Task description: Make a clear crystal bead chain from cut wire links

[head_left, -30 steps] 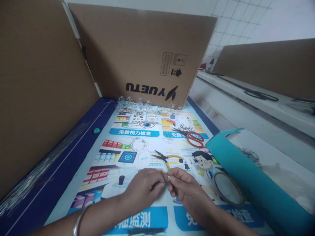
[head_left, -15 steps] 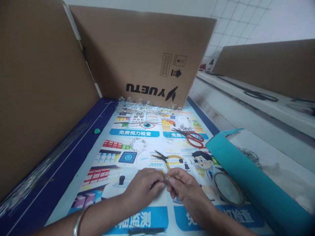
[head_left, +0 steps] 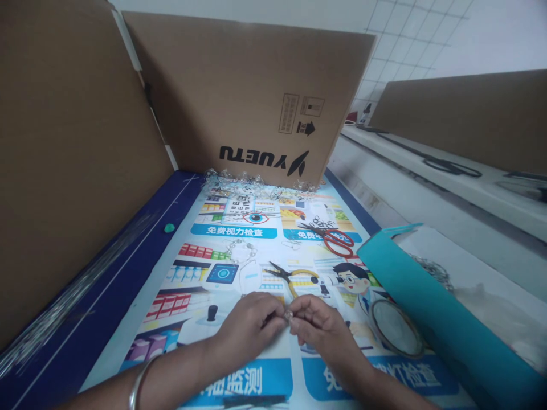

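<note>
Head view shows the left hand (head_left: 255, 327) and the right hand (head_left: 319, 324) at the bottom centre of the frame. Both hands pinch one small shiny piece (head_left: 288, 314) between their fingertips, and this piece is located just below the pliers (head_left: 285, 275) with yellow handles. Red-handled scissors (head_left: 333, 239) lie to the upper right of the pliers. At the right side of the frame is a teal box (head_left: 440, 307), and near it a round roll (head_left: 396, 328) lies on the printed sheet (head_left: 273, 256).

One pliers (head_left: 288, 277), one red-handled scissors (head_left: 326, 232)
</note>
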Available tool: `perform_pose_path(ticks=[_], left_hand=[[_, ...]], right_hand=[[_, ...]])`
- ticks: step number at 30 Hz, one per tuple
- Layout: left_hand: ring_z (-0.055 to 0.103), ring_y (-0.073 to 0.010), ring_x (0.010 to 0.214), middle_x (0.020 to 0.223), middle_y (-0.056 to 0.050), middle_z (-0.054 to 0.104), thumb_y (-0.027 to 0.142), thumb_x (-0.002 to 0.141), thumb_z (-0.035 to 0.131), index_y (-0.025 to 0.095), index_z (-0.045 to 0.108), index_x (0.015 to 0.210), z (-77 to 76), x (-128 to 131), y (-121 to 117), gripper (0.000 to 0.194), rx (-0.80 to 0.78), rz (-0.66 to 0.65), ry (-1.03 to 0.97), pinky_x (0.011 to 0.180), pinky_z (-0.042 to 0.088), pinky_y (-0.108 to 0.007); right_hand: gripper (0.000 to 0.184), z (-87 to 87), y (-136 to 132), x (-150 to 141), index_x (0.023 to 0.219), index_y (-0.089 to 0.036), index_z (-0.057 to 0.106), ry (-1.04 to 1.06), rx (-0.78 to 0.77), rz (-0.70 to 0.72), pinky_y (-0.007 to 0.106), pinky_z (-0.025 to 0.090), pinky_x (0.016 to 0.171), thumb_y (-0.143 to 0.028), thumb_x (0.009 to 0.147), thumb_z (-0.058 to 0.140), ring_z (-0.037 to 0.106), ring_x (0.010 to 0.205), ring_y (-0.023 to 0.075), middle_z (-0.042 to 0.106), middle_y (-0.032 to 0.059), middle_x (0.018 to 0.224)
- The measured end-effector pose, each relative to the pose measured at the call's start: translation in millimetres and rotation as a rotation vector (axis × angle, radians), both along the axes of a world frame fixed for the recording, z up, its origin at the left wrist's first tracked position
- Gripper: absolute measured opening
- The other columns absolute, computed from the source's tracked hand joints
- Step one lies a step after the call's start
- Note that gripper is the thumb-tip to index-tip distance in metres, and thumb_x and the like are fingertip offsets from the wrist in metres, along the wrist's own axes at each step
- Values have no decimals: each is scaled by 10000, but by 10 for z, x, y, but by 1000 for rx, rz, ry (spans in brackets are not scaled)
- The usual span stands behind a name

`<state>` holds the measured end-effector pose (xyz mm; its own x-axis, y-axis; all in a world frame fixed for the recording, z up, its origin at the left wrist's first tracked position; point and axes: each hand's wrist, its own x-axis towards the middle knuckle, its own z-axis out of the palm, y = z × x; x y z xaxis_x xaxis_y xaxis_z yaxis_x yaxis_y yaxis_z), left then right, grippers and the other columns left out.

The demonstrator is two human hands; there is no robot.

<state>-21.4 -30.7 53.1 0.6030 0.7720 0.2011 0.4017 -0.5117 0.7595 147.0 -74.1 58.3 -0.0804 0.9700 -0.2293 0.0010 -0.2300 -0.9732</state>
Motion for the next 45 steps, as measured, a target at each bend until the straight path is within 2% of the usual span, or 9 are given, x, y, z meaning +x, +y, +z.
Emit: perform_pose_path(ticks=[5,9,14,19,24,28,32,38,45], left_hand=[[541,-129,702,729,30,606,129,743,568,191,546,734,14,0,-5,66,-60,34,51,652,379,-221],[529,-123,707,727,37,593,120,740,573,191,538,735,4,-1,1,79,-75,20,56,658,367,-217],[518,-121,714,725,38,574,135,749,598,185,527,737,-28,-12,-4,88,-34,-3,62,663,357,-213],[507,-128,677,683,30,559,279,761,634,178,527,729,8,-15,-4,150,19,-65,87,648,347,-229],[523,-137,706,704,16,582,229,817,532,192,545,761,35,-19,-6,69,114,-121,72,699,345,-259],[506,-155,740,734,-4,574,108,745,494,181,516,722,76,-40,-8,80,234,-110,172,722,335,-292],[506,-175,786,777,-24,583,92,741,472,180,530,745,115,-55,-6,105,267,-83,234,737,340,-312],[523,-176,839,855,-13,608,140,752,519,189,547,778,139,-97,13,63,260,-94,116,805,350,-335],[493,-194,1006,1044,-61,561,127,810,475,201,530,1005,32,-211,238,215,187,247,-10,895,390,-355]], right_hand=[[253,15,-9,1,773,-186,575,-48,1,23,211,374,490,-387,662,679,460,513,92,530,-46,575],[204,13,-3,8,752,-177,580,-120,40,44,217,383,498,-377,727,608,475,523,101,555,-26,593],[98,-13,4,29,711,-182,559,-278,154,65,215,376,512,-261,766,542,472,548,105,541,-26,627],[111,-28,-9,28,695,-195,538,-428,371,99,232,388,637,-198,799,499,507,684,129,551,-8,715],[141,-50,-39,26,687,-209,498,-471,363,75,233,380,625,-220,826,477,485,670,133,518,-15,695],[176,-83,-19,58,729,-214,470,-351,215,18,230,371,532,-315,867,429,455,555,117,507,-27,650],[266,-92,42,72,865,-196,493,-120,104,17,226,349,470,-452,874,421,435,462,95,555,-22,627],[329,-122,85,57,800,-209,424,276,-30,-26,204,355,396,-514,793,548,549,561,129,605,20,792],[317,-123,103,86,756,-179,518,221,-21,-3,205,350,451,-489,818,533,449,473,87,534,-30,567]])
